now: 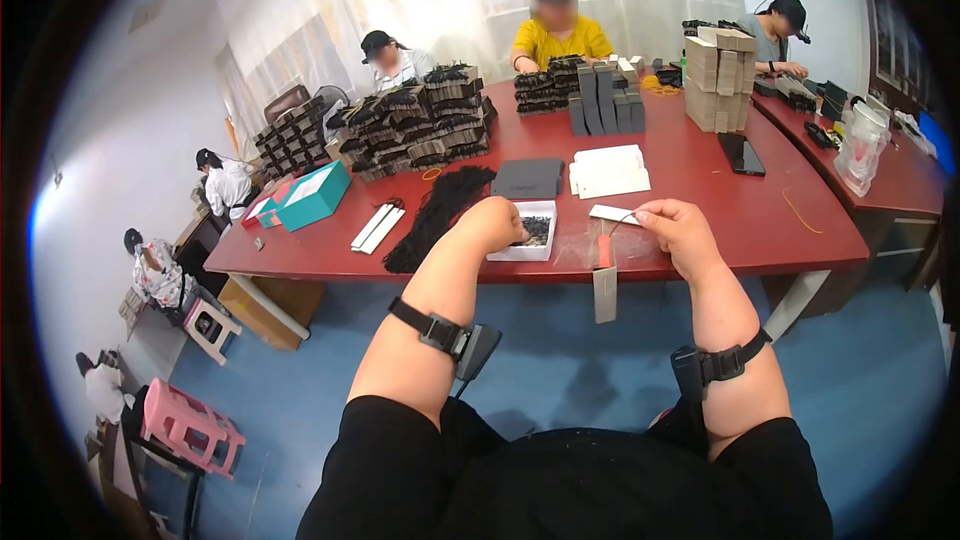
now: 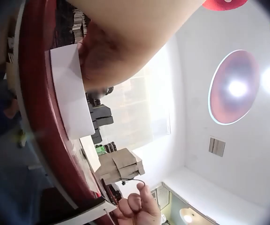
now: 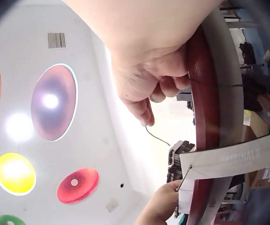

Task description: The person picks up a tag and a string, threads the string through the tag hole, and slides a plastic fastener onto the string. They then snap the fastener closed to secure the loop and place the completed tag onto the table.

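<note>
Above the table (image 1: pixel 750 222), my right hand (image 1: pixel 684 232) pinches a dark cord (image 3: pixel 157 138). The white card (image 1: pixel 609 213), long axis sideways, points toward those fingers; I can't tell what my left hand (image 1: pixel 495 224) grips.

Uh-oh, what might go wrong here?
The box sits near the edge of the table, so the left hand might tip it and spill the tiny bits. The grey strip sticks out past that edge, so a bump might knock it off. The right hand pinches a thin cord, which might slip.
</note>
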A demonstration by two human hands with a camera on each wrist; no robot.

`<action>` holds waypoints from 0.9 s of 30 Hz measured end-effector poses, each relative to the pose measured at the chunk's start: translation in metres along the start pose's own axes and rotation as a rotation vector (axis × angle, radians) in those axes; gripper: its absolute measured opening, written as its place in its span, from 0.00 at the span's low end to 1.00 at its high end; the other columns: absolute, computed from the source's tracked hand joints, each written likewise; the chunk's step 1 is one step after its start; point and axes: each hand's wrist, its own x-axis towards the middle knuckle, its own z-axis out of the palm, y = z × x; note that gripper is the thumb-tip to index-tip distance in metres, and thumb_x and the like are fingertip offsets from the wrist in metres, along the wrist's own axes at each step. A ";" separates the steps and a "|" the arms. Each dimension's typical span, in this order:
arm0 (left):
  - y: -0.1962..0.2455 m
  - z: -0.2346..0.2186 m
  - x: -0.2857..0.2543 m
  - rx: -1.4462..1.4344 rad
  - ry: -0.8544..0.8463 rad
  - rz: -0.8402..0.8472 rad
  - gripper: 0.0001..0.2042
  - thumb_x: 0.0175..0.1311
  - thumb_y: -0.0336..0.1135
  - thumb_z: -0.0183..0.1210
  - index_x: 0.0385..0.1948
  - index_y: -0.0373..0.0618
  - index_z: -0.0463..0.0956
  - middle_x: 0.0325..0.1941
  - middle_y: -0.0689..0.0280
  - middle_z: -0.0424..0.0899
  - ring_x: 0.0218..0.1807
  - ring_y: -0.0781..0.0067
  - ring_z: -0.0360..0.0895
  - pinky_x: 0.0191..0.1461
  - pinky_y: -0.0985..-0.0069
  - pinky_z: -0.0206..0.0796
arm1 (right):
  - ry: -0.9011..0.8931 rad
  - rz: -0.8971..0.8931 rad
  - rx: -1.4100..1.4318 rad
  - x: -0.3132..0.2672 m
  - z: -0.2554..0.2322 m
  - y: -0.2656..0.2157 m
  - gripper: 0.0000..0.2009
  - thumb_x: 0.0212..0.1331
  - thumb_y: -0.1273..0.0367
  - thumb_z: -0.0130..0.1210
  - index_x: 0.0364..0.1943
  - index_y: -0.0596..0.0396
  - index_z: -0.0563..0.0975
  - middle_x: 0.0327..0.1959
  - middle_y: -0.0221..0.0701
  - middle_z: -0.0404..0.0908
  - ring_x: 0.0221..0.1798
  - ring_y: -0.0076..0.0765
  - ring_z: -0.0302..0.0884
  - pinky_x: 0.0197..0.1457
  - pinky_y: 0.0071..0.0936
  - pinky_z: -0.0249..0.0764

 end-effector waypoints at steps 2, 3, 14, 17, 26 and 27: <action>-0.003 0.005 -0.005 -0.068 0.044 0.006 0.10 0.44 0.36 0.66 0.24 0.41 0.80 0.20 0.58 0.79 0.23 0.66 0.76 0.31 0.70 0.67 | 0.021 0.019 0.034 0.002 -0.005 0.006 0.05 0.54 0.71 0.57 0.30 0.57 0.78 0.17 0.18 0.69 0.16 0.11 0.53 0.19 0.12 0.46; -0.006 0.010 -0.007 -0.093 0.126 0.117 0.09 0.45 0.35 0.66 0.24 0.40 0.80 0.20 0.58 0.79 0.23 0.66 0.76 0.31 0.70 0.68 | -0.001 0.006 0.046 0.004 -0.007 0.011 0.04 0.54 0.71 0.56 0.29 0.57 0.77 0.18 0.19 0.70 0.18 0.12 0.56 0.20 0.13 0.50; 0.005 0.000 -0.016 -0.244 0.183 0.064 0.07 0.48 0.32 0.63 0.26 0.40 0.81 0.26 0.61 0.82 0.28 0.71 0.77 0.35 0.73 0.68 | -0.004 0.065 0.030 0.002 -0.006 0.002 0.04 0.56 0.69 0.56 0.30 0.55 0.76 0.20 0.19 0.70 0.18 0.11 0.56 0.20 0.13 0.51; 0.000 0.008 -0.029 -0.451 0.377 0.058 0.05 0.53 0.30 0.60 0.27 0.38 0.79 0.25 0.63 0.81 0.29 0.75 0.77 0.35 0.77 0.67 | -0.003 0.003 0.057 0.005 -0.004 0.012 0.05 0.56 0.68 0.57 0.30 0.55 0.77 0.19 0.18 0.71 0.18 0.11 0.55 0.20 0.12 0.50; 0.050 0.055 -0.103 -1.864 0.282 0.223 0.02 0.57 0.24 0.59 0.29 0.41 0.75 0.33 0.64 0.79 0.33 0.75 0.75 0.39 0.80 0.69 | 0.103 -0.186 -0.077 -0.074 0.078 -0.022 0.06 0.53 0.72 0.61 0.31 0.60 0.81 0.18 0.18 0.73 0.22 0.10 0.62 0.25 0.13 0.60; 0.053 0.059 -0.105 -1.865 0.302 0.272 0.03 0.56 0.23 0.59 0.28 0.42 0.75 0.32 0.66 0.78 0.32 0.75 0.74 0.38 0.80 0.68 | 0.111 -0.283 -0.171 -0.079 0.084 -0.023 0.05 0.51 0.72 0.62 0.31 0.59 0.81 0.17 0.20 0.73 0.21 0.11 0.63 0.24 0.14 0.61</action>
